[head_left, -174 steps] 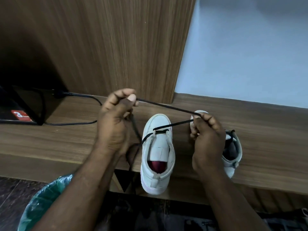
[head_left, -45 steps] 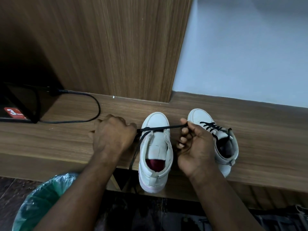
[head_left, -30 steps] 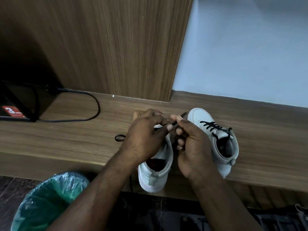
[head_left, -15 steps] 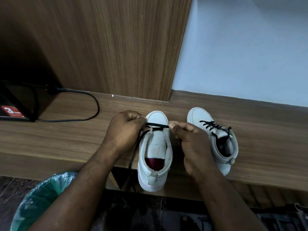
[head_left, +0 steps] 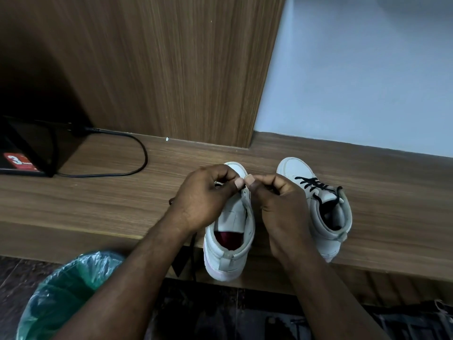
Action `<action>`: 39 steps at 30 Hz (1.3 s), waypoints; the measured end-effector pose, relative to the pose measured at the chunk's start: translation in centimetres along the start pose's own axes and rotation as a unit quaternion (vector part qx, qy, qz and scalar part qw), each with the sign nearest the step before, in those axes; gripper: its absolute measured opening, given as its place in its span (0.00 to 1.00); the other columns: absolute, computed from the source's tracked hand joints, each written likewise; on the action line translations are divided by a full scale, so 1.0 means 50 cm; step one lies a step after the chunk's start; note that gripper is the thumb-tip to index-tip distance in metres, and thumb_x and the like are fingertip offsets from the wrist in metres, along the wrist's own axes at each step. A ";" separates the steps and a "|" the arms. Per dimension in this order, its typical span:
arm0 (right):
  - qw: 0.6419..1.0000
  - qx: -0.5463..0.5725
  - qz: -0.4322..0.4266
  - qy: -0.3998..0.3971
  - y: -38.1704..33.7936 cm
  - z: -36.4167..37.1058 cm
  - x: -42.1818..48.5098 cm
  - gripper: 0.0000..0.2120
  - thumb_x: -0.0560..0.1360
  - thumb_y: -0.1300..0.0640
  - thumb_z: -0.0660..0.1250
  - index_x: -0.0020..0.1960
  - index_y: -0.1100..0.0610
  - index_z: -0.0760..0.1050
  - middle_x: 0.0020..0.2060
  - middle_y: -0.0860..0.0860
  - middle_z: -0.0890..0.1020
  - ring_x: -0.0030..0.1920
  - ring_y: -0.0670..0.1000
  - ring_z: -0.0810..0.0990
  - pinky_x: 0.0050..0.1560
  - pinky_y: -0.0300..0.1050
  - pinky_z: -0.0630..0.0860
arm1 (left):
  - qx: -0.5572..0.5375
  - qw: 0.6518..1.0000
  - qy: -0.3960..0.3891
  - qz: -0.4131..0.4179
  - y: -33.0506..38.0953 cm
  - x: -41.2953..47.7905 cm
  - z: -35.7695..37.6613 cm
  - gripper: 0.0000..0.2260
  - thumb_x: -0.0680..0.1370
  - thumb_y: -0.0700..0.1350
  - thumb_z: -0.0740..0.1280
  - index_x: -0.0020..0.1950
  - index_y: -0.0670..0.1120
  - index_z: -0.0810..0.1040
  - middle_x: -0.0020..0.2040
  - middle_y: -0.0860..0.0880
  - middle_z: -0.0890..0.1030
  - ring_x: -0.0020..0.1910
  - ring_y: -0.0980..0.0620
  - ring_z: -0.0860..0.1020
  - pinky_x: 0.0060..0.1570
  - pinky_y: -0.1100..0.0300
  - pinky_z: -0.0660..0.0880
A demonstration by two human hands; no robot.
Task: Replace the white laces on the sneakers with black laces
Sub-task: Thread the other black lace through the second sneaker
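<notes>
Your left hand (head_left: 203,202) and right hand (head_left: 282,207) meet thumb to thumb over the forefoot of the white high-top sneaker (head_left: 232,231) with the dark red lining. It stands on the brown wood-grain shelf (head_left: 98,197), directly under your wrists. Its toe points away from you, toward the upright wooden panel (head_left: 171,69), and its heel overhangs the shelf's front edge. Its long axis therefore runs almost straight from you to the panel. The 2 hands sit level on either side of that axis, so neither is nearer: the left hand serves the left side and the right hand the right.

The fingers of your left hand are curled and pinch the flat black lace (head_left: 171,201). A dark strand shows among them, a loop lies on the shelf just left of the hand, and a tail hangs off the edge under your forearm. Your right hand is curled too, thumb against forefinger, but its fingers hide what it holds, so I cannot tell.

The tongue below your hands is bare, so I judge this lacing barely begun. Each coming cross must travel toward you, along that axis.

The second white sneaker (head_left: 328,217) stands just to the right, toe also pointing away, with its own black lacing (head_left: 310,184) already crossed.
</notes>
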State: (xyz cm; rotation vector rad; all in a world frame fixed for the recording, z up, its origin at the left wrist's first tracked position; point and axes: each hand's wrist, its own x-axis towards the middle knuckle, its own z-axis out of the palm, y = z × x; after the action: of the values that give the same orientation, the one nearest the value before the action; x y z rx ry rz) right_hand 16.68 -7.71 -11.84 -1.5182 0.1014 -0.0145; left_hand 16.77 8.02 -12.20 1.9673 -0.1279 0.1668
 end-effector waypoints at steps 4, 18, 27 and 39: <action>0.999 0.033 0.016 -0.022 -0.006 0.003 0.000 0.03 0.76 0.55 0.75 0.46 0.54 0.86 0.40 0.51 0.87 0.42 0.46 0.85 0.47 0.43 0.82 | 0.014 0.999 0.033 -0.003 -0.005 0.004 0.004 0.07 0.82 0.50 0.69 0.44 0.52 0.81 0.40 0.53 0.84 0.41 0.53 0.82 0.44 0.50 0.78; 0.927 -0.370 -0.050 -0.043 0.002 -0.032 -0.006 0.14 0.75 0.47 0.70 0.58 0.48 0.84 0.44 0.39 0.85 0.44 0.36 0.81 0.44 0.27 0.73 | -0.031 0.990 0.039 -0.133 -0.036 0.022 0.018 0.09 0.75 0.51 0.77 0.37 0.48 0.85 0.35 0.49 0.85 0.37 0.48 0.84 0.46 0.40 0.82; 0.968 -0.250 0.009 0.005 0.008 -0.043 -0.001 0.14 0.69 0.46 0.64 0.47 0.43 0.87 0.39 0.37 0.86 0.42 0.38 0.83 0.48 0.45 0.81 | -0.004 0.992 0.002 -0.127 -0.036 0.035 0.028 0.09 0.75 0.51 0.77 0.37 0.49 0.86 0.35 0.49 0.85 0.38 0.46 0.85 0.44 0.43 0.82; 0.973 -0.232 -0.004 0.015 0.012 -0.040 0.000 0.12 0.68 0.46 0.65 0.47 0.35 0.83 0.42 0.34 0.86 0.47 0.34 0.82 0.58 0.50 0.80 | 0.112 0.991 -0.009 -0.070 -0.040 0.041 0.039 0.12 0.77 0.55 0.74 0.37 0.50 0.84 0.30 0.57 0.80 0.29 0.61 0.74 0.35 0.60 0.71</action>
State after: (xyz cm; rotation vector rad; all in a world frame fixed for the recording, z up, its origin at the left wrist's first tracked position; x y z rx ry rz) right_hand 16.52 -9.65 -12.55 -1.9864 0.1280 -0.0211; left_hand 19.25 6.99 -14.41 2.1940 0.0201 0.0740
